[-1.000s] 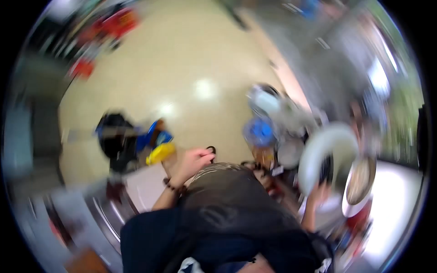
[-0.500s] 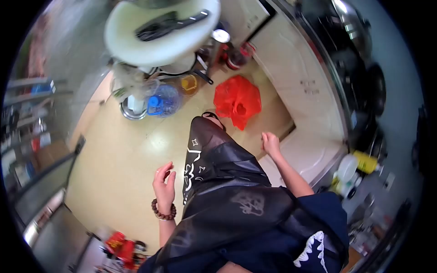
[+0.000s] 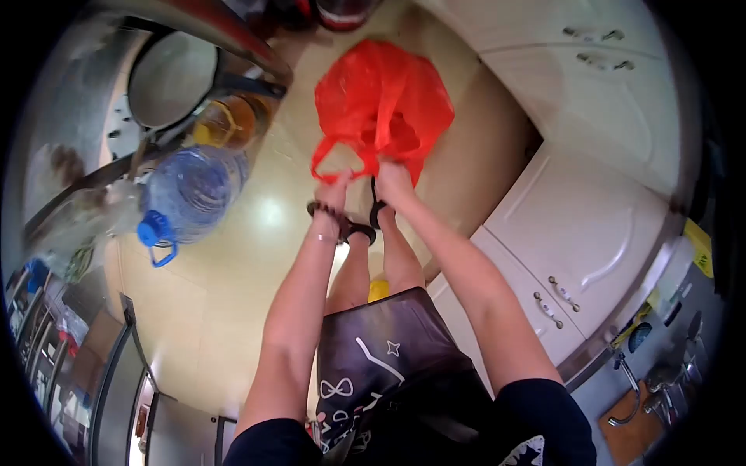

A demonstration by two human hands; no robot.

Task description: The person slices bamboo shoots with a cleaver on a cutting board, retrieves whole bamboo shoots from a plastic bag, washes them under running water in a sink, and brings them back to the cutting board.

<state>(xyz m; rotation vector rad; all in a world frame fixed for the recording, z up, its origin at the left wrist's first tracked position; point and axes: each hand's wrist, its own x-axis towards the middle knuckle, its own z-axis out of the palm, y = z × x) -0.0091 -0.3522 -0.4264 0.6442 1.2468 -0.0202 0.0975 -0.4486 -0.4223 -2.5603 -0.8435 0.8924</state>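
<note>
A red plastic bag [image 3: 361, 89] stands on the floor in front of my feet, its handle loops toward me. My left hand [image 3: 334, 190], with a bead bracelet on the wrist, is closed on the left handle loop. My right hand [image 3: 394, 182] is closed on the bag's right handle, just above my foot. Both arms reach straight down, and the bag's contents are hidden.
On the left lie a large clear bottle with a blue cap [image 3: 190, 194], a yellow-brown jug [image 3: 225, 122] and a pan [image 3: 172, 80]. White cabinets [image 3: 579, 225] line the right side. A sink faucet [image 3: 631, 388] is at the lower right.
I have bent down closer to the floor. Both hands, empty and apart before, have moved forward and taken hold of the red bag's handles.
</note>
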